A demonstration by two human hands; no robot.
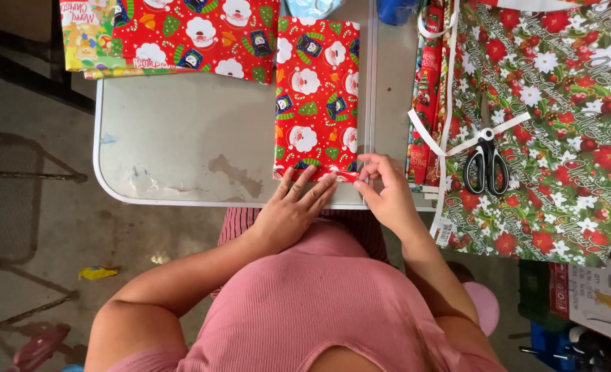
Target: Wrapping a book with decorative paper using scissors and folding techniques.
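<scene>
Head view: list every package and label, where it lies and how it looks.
Wrapped package: table middle, flat rectangle in red Santa paper, near end under left hand and right hand.
Tag label: near edge of the floral wrapping sheet, small white rectangle.
Printed carton: lower right, white and red.

Grey folding table [181, 138]: red wrapped package [317, 96], folded red paper [181, 34], floral wrapping sheet [560, 103] under black scissors [486, 164].

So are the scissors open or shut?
Shut. The black-handled scissors lie flat on the flowered wrapping paper, handle loops side by side and blades together, away from both hands.
</scene>
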